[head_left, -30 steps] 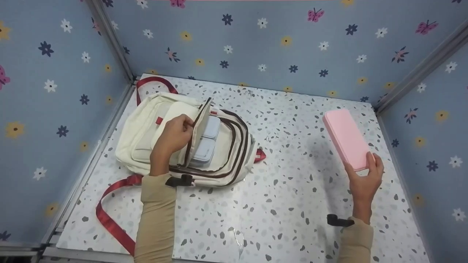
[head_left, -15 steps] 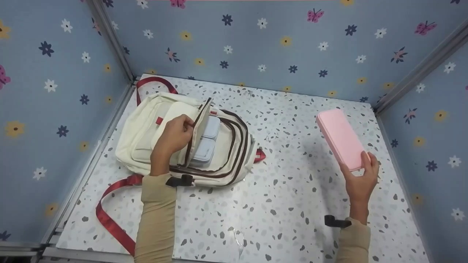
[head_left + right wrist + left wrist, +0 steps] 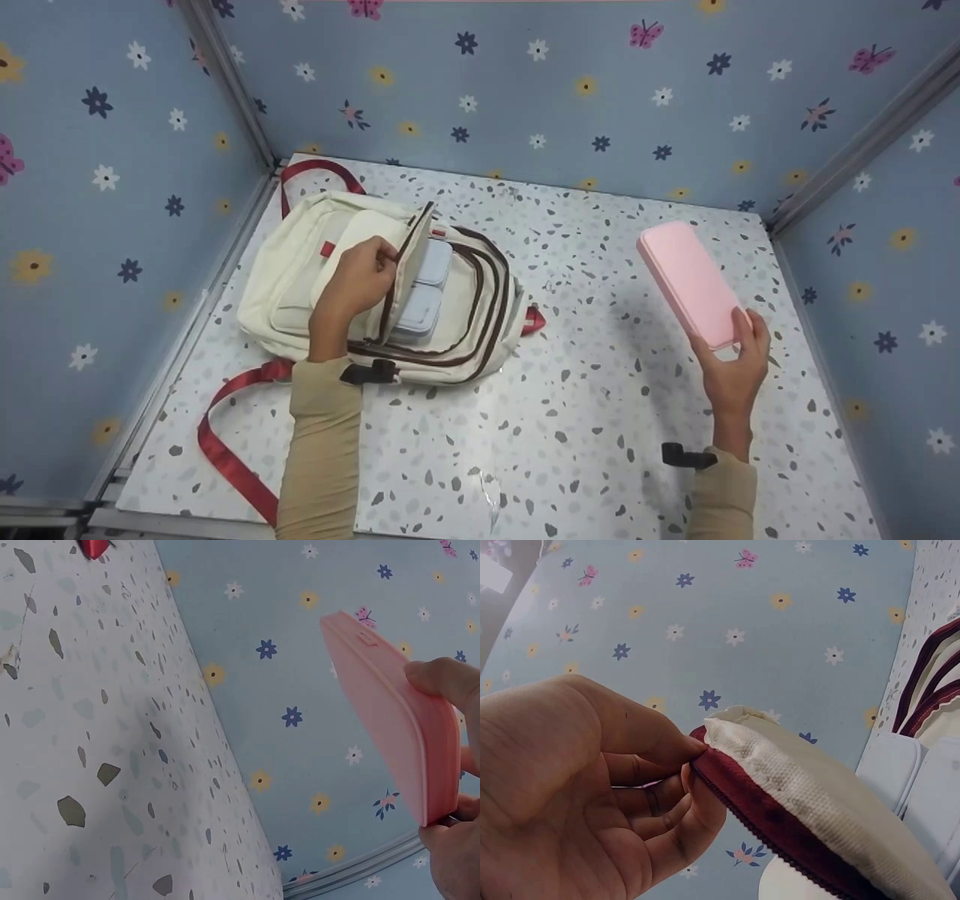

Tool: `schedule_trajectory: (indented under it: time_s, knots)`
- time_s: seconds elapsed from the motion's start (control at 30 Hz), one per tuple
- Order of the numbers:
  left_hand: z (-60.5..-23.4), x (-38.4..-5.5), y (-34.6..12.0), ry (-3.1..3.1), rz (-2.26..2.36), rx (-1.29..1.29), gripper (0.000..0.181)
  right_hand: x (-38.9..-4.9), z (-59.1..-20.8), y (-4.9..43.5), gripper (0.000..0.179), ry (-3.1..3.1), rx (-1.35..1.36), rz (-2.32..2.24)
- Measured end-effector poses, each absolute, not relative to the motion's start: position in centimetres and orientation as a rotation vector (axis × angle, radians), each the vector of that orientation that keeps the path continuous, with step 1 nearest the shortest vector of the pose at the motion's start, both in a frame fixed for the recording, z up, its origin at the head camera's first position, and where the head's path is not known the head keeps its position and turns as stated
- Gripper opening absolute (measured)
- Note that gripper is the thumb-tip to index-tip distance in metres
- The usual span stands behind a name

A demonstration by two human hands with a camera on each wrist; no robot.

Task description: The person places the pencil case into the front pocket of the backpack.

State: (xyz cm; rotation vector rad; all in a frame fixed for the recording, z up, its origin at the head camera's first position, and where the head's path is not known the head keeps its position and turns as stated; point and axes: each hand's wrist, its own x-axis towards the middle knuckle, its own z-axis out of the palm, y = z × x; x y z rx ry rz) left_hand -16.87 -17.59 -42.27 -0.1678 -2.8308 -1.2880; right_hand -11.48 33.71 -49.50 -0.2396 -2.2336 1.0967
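Observation:
A cream backpack (image 3: 289,262) with dark red zips lies on the speckled table at the left. My left hand (image 3: 356,274) pinches the zipped edge of its front pocket flap (image 3: 795,817) between thumb and fingers, holding it raised. Inside that pocket sit two pale blue cases (image 3: 420,307), side by side. On the right, my right hand (image 3: 735,371) grips the near end of a long pink case (image 3: 690,281) with rounded edges. The case is held above the table, tilted; the right wrist view shows a small catch on the pink case (image 3: 367,637).
Red straps (image 3: 232,465) trail from the backpack towards the front edge and the back left. A red tab (image 3: 533,320) sticks out at its right end. Blue flower-patterned walls (image 3: 525,97) with metal frames bound the table (image 3: 570,420) at the back and both sides.
My right hand has carried the pink case a little to the left, towards the backpack. My left hand and the lifted pocket edge have stayed in place.

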Motion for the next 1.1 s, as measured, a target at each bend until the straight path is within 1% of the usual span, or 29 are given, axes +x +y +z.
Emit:
schedule_trajectory:
  time_s: [0.73,1.1]
  knots:
    - [-42.3,-16.9,-17.6,-2.835,-1.286,-0.156,0.019,-12.6,-48.9,31.1,0.067,-2.272,-0.032,1.097]
    - [-42.4,-16.9,-17.6,-2.827,-1.284,-0.158,0.019,-13.1,-49.2,29.8,0.069,-2.280,0.068,1.124]
